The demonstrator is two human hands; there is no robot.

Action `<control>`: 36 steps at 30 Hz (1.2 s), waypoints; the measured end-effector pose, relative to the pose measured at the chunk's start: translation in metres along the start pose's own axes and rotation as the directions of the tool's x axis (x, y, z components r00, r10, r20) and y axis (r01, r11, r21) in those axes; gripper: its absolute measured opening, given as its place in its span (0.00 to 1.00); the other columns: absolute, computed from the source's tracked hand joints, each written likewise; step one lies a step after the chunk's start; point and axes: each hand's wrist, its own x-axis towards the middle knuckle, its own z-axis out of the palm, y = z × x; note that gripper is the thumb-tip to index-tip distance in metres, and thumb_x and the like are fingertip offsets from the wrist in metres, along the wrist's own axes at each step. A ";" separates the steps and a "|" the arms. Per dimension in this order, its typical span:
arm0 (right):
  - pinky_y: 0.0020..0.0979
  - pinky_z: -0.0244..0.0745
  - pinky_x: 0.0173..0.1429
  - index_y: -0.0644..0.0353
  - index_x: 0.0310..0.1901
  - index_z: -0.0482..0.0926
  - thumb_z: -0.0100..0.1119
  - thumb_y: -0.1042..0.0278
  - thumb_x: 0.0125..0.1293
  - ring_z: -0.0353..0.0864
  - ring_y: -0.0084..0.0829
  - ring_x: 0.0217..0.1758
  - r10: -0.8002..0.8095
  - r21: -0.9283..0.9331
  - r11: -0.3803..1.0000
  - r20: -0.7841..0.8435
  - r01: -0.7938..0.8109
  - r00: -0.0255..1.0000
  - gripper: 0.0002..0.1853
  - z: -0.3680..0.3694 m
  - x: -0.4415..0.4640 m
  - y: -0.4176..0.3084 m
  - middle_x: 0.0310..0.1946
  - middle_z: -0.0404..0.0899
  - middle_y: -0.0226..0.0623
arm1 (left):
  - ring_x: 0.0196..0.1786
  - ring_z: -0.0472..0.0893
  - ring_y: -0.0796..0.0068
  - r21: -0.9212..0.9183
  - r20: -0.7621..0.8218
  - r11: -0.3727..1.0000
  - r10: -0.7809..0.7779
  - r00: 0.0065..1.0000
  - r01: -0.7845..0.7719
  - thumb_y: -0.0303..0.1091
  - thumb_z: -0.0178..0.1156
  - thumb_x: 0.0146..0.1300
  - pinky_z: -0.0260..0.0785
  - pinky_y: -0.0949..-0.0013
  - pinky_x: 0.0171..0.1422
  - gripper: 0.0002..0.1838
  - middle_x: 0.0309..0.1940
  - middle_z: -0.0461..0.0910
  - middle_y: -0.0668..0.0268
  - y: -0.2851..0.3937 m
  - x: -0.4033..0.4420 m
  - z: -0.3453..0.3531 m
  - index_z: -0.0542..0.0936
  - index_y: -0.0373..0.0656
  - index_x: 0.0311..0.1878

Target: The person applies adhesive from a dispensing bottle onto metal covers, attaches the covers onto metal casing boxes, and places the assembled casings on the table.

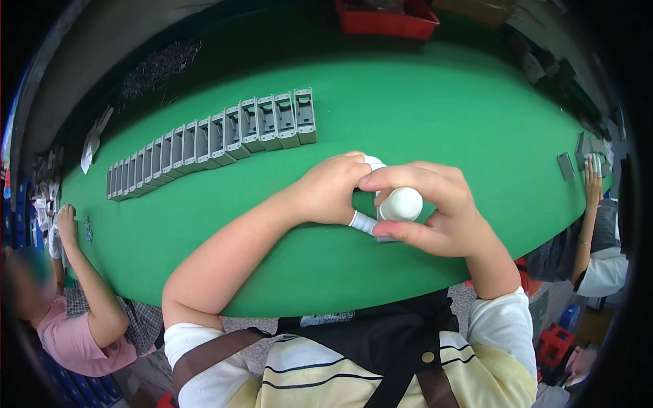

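Observation:
My right hand [435,207] is wrapped round a tool with a white rounded handle [403,204], its thumb and forefinger curled about it. The handle stands roughly upright, and its lower end is hidden. Beneath it is a grey part [384,239], mostly covered by my hands. My left hand [333,190] grips this part from the left side, with white tape or finger covers on its thumb and a fingertip. A long curved row of grey rectangular housings [218,139] stands on the green table [435,102], beyond my left forearm.
A heap of small dark screw-like pieces [163,64] lies at the far left, near a white glove-like item [95,139]. A red bin [388,22] stands at the back. Co-workers sit at both ends; one person's hand [594,175] touches grey parts at right.

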 end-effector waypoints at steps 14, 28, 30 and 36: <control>0.20 0.68 0.20 0.62 0.34 0.73 0.74 0.68 0.44 0.73 0.20 0.19 -0.047 -0.270 0.960 -0.431 -0.079 0.901 0.19 0.015 -0.010 0.009 0.24 0.75 0.31 | 0.46 0.76 0.60 -0.023 -0.044 0.999 0.029 0.999 -0.030 0.41 0.75 0.34 0.67 0.62 0.53 0.32 0.40 0.80 0.63 0.012 0.001 -0.006 0.78 0.45 0.47; 0.22 0.76 0.36 0.63 0.43 0.72 0.68 0.78 0.51 0.81 0.25 0.34 0.185 0.241 0.965 -0.336 -0.106 0.923 0.18 -0.041 -0.026 0.025 0.35 0.77 0.34 | 0.42 0.73 0.71 0.029 -0.293 0.942 -0.313 0.903 0.335 0.36 0.74 0.38 0.66 0.70 0.43 0.33 0.45 0.75 0.67 0.016 -0.003 -0.016 0.74 0.46 0.51; 0.23 0.77 0.38 0.64 0.46 0.72 0.68 0.78 0.51 0.82 0.27 0.37 0.190 0.271 0.956 -0.272 -0.115 0.943 0.20 -0.043 -0.025 0.028 0.38 0.77 0.35 | 0.43 0.72 0.73 0.024 -0.243 0.951 -0.294 0.924 0.309 0.34 0.70 0.41 0.64 0.71 0.42 0.33 0.47 0.73 0.70 0.013 -0.004 -0.019 0.72 0.48 0.56; 0.27 0.80 0.41 0.66 0.54 0.67 0.65 0.79 0.53 0.82 0.31 0.42 0.228 0.334 0.929 -0.175 -0.161 0.958 0.26 -0.040 -0.028 0.034 0.49 0.72 0.39 | 0.45 0.72 0.72 0.032 -0.220 0.979 -0.187 0.957 0.199 0.33 0.68 0.43 0.64 0.71 0.42 0.35 0.48 0.73 0.69 0.007 -0.005 -0.017 0.69 0.49 0.59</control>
